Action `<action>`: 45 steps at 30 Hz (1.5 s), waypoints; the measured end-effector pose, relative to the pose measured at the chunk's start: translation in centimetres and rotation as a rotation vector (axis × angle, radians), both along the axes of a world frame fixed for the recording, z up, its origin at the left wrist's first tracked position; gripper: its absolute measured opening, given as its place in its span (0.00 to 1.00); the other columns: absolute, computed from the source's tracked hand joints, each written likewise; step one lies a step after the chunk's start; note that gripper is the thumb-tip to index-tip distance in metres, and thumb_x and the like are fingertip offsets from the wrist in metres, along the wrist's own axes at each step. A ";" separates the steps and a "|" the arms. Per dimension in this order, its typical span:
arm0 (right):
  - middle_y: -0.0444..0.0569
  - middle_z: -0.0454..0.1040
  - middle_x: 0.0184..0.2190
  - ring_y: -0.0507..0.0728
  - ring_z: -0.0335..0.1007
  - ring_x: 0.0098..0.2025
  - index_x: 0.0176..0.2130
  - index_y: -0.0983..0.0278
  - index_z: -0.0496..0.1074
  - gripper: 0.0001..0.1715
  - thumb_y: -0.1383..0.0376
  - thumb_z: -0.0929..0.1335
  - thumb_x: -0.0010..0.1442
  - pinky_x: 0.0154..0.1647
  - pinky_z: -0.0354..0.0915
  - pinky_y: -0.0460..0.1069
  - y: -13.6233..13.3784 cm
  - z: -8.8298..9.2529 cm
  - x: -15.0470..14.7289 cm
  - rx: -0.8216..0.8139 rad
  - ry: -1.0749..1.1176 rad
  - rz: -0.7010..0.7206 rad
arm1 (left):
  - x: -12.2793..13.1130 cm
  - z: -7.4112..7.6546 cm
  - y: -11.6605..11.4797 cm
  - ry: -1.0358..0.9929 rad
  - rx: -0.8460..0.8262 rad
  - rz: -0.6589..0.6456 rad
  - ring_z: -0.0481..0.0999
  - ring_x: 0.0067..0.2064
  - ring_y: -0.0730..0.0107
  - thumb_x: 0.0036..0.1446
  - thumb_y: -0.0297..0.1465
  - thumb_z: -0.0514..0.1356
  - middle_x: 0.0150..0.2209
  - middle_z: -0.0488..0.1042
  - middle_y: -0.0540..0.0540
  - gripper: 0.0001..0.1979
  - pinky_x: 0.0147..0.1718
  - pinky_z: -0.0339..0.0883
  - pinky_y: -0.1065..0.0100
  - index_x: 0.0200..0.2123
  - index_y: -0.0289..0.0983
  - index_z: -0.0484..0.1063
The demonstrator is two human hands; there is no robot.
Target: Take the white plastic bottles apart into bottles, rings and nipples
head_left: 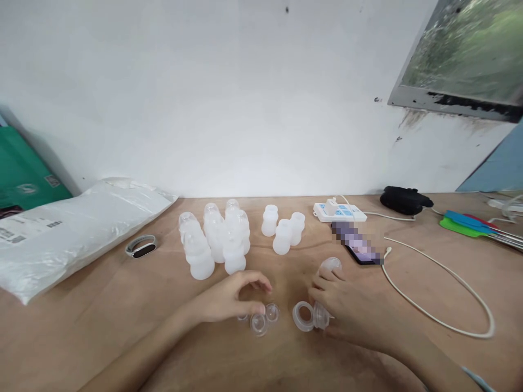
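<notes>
My left hand point(231, 296) is open, its thumb and fingers curved apart with nothing between them. Just under its thumb lie small clear silicone nipples point(259, 323), and another clear nipple point(272, 312) sits beside them. My right hand point(347, 305) is curled around a clear plastic collar point(321, 316), partly covered by the fingers. Against that collar, a translucent ring point(303, 316) rests on the table. Beyond the right fingertips a clear dome cap point(330, 264) shows, its lower part hidden.
Several capped white baby bottles point(201, 261) stand left of centre, with three uncapped bottles point(281, 237) behind. A power strip point(340, 212), phone point(359, 245), cable point(461, 280), black case point(404, 200) and spatulas point(466, 224) lie right. Left are a wristband point(141, 246) and white parcel point(90, 218).
</notes>
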State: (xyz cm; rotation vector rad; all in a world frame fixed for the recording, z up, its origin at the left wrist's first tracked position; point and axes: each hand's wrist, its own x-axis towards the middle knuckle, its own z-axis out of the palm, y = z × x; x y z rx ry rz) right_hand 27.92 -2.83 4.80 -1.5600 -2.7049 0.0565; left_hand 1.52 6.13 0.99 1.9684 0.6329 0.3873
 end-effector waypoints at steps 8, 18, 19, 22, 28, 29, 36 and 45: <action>0.47 0.73 0.38 0.58 0.70 0.37 0.33 0.60 0.68 0.10 0.74 0.68 0.53 0.33 0.64 0.50 -0.1 2.3 -0.2 -0.177 0.320 -0.124 | -1.8 3.7 -1.2 0.263 0.265 -0.023 0.74 0.35 0.65 0.43 0.26 0.69 0.36 0.75 0.54 0.16 0.30 0.61 0.72 0.38 0.44 0.75; 0.49 0.73 0.44 0.58 0.72 0.44 0.45 0.62 0.66 0.24 0.81 0.63 0.50 0.41 0.66 0.50 3.1 0.2 -1.4 -0.133 0.449 -0.086 | 0.3 1.0 -0.6 0.310 0.324 0.103 0.69 0.31 0.69 0.52 0.21 0.56 0.33 0.70 0.53 0.08 0.29 0.57 0.70 0.32 0.40 0.69; 0.50 0.72 0.44 0.58 0.71 0.46 0.45 0.62 0.66 0.24 0.81 0.63 0.51 0.43 0.67 0.50 3.2 -0.1 -1.6 -0.134 0.462 -0.054 | 0.8 0.5 -0.7 0.283 0.346 0.149 0.69 0.32 0.69 0.53 0.22 0.56 0.35 0.70 0.51 0.08 0.31 0.58 0.69 0.34 0.40 0.69; 0.50 0.72 0.46 0.58 0.69 0.49 0.45 0.62 0.67 0.21 0.80 0.63 0.54 0.49 0.67 0.53 3.2 -0.9 -2.0 -0.124 0.534 0.041 | 2.6 -0.7 -1.1 0.275 0.380 0.269 0.71 0.34 0.66 0.56 0.24 0.56 0.38 0.71 0.49 0.06 0.32 0.59 0.67 0.35 0.40 0.68; 0.53 0.67 0.50 0.59 0.69 0.51 0.56 0.60 0.65 0.26 0.75 0.65 0.59 0.51 0.70 0.54 2.9 -1.6 -2.9 -0.036 0.615 0.096 | 4.1 -2.3 -1.3 0.206 0.290 0.373 0.68 0.33 0.66 0.54 0.28 0.62 0.34 0.69 0.50 0.03 0.31 0.59 0.67 0.32 0.39 0.68; 0.54 0.67 0.50 0.59 0.68 0.51 0.56 0.61 0.65 0.27 0.76 0.65 0.59 0.52 0.70 0.54 3.0 -1.9 -3.1 -0.019 0.601 0.112 | 4.1 -2.5 -1.3 0.187 0.271 0.372 0.68 0.33 0.65 0.54 0.28 0.62 0.34 0.70 0.50 0.04 0.32 0.59 0.67 0.34 0.39 0.69; 0.55 0.72 0.46 0.63 0.68 0.49 0.46 0.66 0.67 0.16 0.75 0.69 0.57 0.51 0.68 0.59 4.6 -4.6 -3.8 -0.066 0.500 0.107 | 3.5 -3.0 -1.6 0.101 0.237 0.375 0.70 0.39 0.60 0.50 0.29 0.68 0.44 0.71 0.46 0.29 0.37 0.63 0.64 0.54 0.41 0.63; 0.51 0.73 0.47 0.59 0.69 0.50 0.47 0.63 0.67 0.16 0.75 0.68 0.60 0.52 0.67 0.54 4.7 -4.6 -3.2 -0.060 0.608 0.069 | 3.6 -2.6 -1.5 0.090 0.204 0.358 0.70 0.37 0.63 0.54 0.31 0.66 0.43 0.71 0.48 0.19 0.34 0.63 0.66 0.49 0.40 0.67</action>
